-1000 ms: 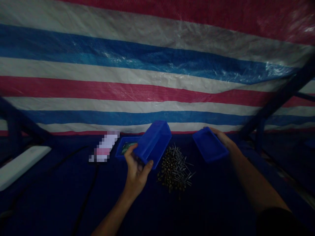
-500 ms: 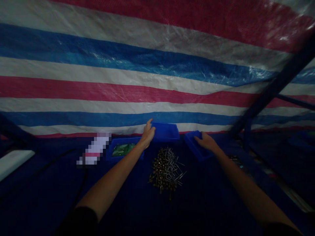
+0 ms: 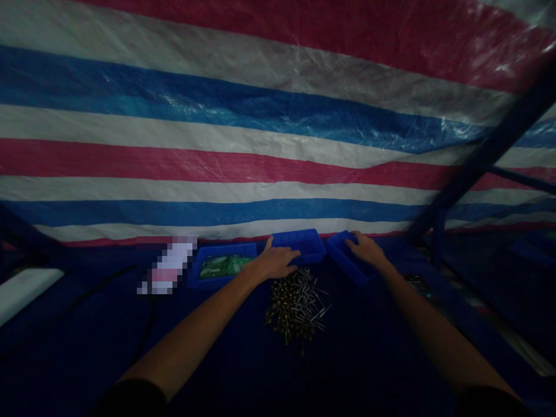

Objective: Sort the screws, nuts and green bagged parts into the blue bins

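Note:
My left hand [image 3: 278, 262] is at the near left corner of a blue bin [image 3: 302, 240], thumb up against its side and fingers over the front edge. My right hand [image 3: 364, 249] grips the far right rim of another blue bin [image 3: 343, 255], which lies at an angle beside the first. No contents show in either bin. Just in front, a heap of metal pins with brass-coloured heads [image 3: 295, 307] lies on the dark blue tabletop [image 3: 347, 359].
Left of the bins stands a blue bin with green packets [image 3: 226, 265]. Further left are a pixelated pale item [image 3: 171, 266] and a white slab [image 3: 26, 289]. A striped tarp [image 3: 217, 162] hangs behind; a dark diagonal beam [image 3: 482, 156] rises at the right.
The middle bin has come down and slightly right, closer to the right-hand bin. My left hand has moved right and down with it, its fingers now spread lower. My right hand has barely moved.

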`<state>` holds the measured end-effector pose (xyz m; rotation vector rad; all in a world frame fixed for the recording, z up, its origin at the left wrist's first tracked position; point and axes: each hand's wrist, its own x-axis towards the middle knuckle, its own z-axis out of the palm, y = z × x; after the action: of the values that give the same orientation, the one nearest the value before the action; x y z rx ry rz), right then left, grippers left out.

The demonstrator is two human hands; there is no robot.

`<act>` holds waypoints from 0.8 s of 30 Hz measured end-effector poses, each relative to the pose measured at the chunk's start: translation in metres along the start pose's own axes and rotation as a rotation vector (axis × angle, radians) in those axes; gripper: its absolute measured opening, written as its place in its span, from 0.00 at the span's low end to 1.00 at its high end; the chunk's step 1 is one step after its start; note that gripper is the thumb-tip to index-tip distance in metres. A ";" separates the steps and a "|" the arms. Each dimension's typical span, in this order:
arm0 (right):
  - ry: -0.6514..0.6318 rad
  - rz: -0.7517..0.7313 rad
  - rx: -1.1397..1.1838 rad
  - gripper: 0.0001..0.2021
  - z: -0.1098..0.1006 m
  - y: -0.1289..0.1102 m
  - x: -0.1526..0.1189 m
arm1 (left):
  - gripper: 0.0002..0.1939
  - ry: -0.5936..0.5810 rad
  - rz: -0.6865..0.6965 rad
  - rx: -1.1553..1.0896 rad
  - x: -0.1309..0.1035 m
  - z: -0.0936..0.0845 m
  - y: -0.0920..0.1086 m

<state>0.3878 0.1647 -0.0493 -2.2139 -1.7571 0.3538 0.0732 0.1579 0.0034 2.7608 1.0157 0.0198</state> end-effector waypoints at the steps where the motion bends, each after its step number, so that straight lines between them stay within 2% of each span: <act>1: 0.008 -0.007 -0.001 0.26 0.001 0.000 0.000 | 0.17 -0.020 0.020 -0.004 -0.003 -0.002 0.001; 5: 0.057 0.021 -0.015 0.23 0.001 0.001 0.003 | 0.14 -0.036 0.044 0.013 -0.013 -0.015 0.006; 10: 0.114 0.027 -0.030 0.18 -0.002 -0.001 0.005 | 0.12 0.101 0.008 0.072 -0.007 -0.029 -0.001; 12: 0.139 0.003 -0.050 0.17 -0.004 -0.004 0.004 | 0.12 0.114 -0.031 0.121 0.001 -0.030 -0.006; 18: 0.186 -0.212 -0.123 0.14 -0.003 -0.031 0.002 | 0.15 0.002 -0.075 0.128 0.014 -0.017 -0.016; 24: 0.119 -0.390 -0.094 0.12 0.010 -0.059 -0.004 | 0.14 -0.086 -0.050 0.071 -0.003 -0.012 -0.004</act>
<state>0.3300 0.1742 -0.0359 -1.8447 -2.1142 0.0518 0.0674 0.1607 0.0148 2.7717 1.0821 -0.1432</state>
